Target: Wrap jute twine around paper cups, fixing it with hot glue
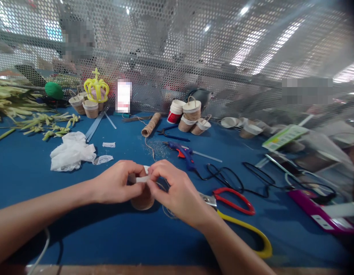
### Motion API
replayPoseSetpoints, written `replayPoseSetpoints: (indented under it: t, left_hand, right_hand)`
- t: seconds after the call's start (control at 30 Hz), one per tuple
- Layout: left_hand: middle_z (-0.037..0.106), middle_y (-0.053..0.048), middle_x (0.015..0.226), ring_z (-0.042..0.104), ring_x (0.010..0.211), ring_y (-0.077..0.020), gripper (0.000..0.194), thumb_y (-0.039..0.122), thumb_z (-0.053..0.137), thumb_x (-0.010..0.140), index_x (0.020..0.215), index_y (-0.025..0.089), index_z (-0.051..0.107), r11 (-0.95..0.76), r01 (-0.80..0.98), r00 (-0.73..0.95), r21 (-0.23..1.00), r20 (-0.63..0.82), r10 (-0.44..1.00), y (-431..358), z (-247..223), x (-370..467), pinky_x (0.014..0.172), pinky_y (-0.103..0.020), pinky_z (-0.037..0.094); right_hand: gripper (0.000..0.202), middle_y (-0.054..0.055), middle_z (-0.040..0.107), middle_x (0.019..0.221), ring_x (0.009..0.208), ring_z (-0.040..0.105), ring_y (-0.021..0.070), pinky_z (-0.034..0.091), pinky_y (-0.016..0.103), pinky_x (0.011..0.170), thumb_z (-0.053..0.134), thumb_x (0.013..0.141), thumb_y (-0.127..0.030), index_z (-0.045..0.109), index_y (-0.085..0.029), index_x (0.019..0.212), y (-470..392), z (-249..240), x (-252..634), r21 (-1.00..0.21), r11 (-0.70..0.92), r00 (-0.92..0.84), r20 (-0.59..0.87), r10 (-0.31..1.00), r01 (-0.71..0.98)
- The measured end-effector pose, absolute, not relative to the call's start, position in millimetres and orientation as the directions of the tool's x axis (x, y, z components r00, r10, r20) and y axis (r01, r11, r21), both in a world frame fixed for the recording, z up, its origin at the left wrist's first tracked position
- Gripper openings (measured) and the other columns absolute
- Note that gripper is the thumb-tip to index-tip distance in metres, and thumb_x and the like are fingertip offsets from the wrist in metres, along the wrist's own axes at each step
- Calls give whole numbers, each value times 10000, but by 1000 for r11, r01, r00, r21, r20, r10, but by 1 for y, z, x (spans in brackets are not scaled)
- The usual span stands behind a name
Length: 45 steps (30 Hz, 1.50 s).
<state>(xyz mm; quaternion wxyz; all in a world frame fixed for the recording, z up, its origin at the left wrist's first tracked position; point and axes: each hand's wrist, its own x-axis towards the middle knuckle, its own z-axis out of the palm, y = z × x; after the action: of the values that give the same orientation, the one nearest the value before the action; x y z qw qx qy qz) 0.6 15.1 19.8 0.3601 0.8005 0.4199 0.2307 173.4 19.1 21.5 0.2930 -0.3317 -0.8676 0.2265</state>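
Note:
A small brown-wrapped cup with a white band around its rim stands on the blue table in front of me. My left hand grips its rim from the left, thumb and fingers closed on the white band. From the right, my right hand pinches the same band, fingertips close to those of the left. The fingers hide much of the rim. Loose twine lies beside the cup, partly under my right hand. Scissors with one red and one yellow handle lie by my right wrist.
A blue glue gun and a twine roll lie beyond my hands. Crumpled white lace is at left. Similar cups stand farther back, before a perforated metal screen. A purple power strip and black cable occupy the right.

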Motion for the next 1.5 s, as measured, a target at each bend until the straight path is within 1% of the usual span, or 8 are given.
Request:
replayPoseSetpoints:
  t: [0.33, 0.57, 0.7, 0.83, 0.97, 1.1, 1.27, 1.5]
  left_hand:
    - [612, -22, 695, 549, 678, -140, 167, 218, 433, 769, 700, 128, 556, -344, 442, 441, 828, 133, 888, 19, 18, -2, 661, -249, 430]
    - [576, 4, 680, 503, 626, -124, 174, 274, 443, 788, 719, 159, 553, -339, 611, 163, 716, 305, 938, 40, 10, -17, 600, -232, 382]
    - [522, 30, 634, 452, 574, -101, 149, 273, 465, 779, 695, 167, 528, -297, 557, -6, 776, 361, 932, 49, 6, -24, 556, -212, 347]
    - [516, 34, 608, 444, 551, -93, 177, 294, 466, 783, 684, 161, 527, -281, 427, 35, 859, 295, 955, 49, -4, -18, 531, -204, 342]
    - [541, 17, 639, 479, 603, -104, 185, 297, 473, 785, 696, 150, 542, -309, 379, 132, 872, 280, 951, 44, -13, -11, 587, -218, 370]
    - [565, -3, 699, 512, 688, -126, 188, 306, 463, 793, 711, 154, 538, -346, 373, 200, 861, 290, 936, 37, -18, -7, 682, -253, 391]
    - [591, -31, 762, 538, 744, -153, 171, 283, 452, 783, 708, 158, 541, -351, 465, 273, 813, 245, 930, 31, -17, -4, 713, -282, 401]
    - [581, -28, 718, 512, 689, -147, 167, 236, 436, 774, 649, 158, 514, -485, 560, 383, 671, 310, 870, 28, -10, -3, 660, -265, 396]
  right_hand:
    - [98, 87, 538, 958, 984, 498, 194, 406, 339, 813, 531, 767, -142, 515, -183, 679, 20, 19, 175, -509, 699, -441, 544, 714, 502]
    - [131, -24, 565, 578, 517, 502, 92, 398, 208, 498, 476, 816, -233, 519, -182, 703, 15, 23, 173, -729, 367, -430, 110, 896, 578]
    - [133, -15, 618, 614, 542, 547, 76, 405, 170, 509, 475, 818, -216, 571, -166, 740, 9, 27, 174, -798, 331, -690, -141, 710, 504]
    - [102, 12, 662, 774, 679, 587, 101, 419, 190, 617, 558, 765, -199, 648, -161, 792, 10, 34, 180, -731, 468, -810, -197, 552, 497]
    - [227, -2, 643, 698, 637, 577, 117, 421, 208, 563, 468, 822, -333, 622, -177, 763, 24, 45, 194, -658, 397, -548, -30, 836, 640]
    - [259, 35, 659, 758, 704, 600, 164, 426, 254, 626, 445, 827, -383, 600, -176, 820, 54, 47, 215, -364, 138, -81, 165, 983, 921]
    - [240, 178, 635, 895, 892, 581, 284, 418, 358, 747, 505, 806, -295, 612, -85, 855, 94, 23, 243, -115, -50, 47, -32, 998, 992]
    - [287, 70, 527, 1113, 924, 549, 184, 468, 379, 761, 497, 844, -293, 505, -172, 1105, 119, -3, 247, -219, -144, 94, -223, 970, 965]
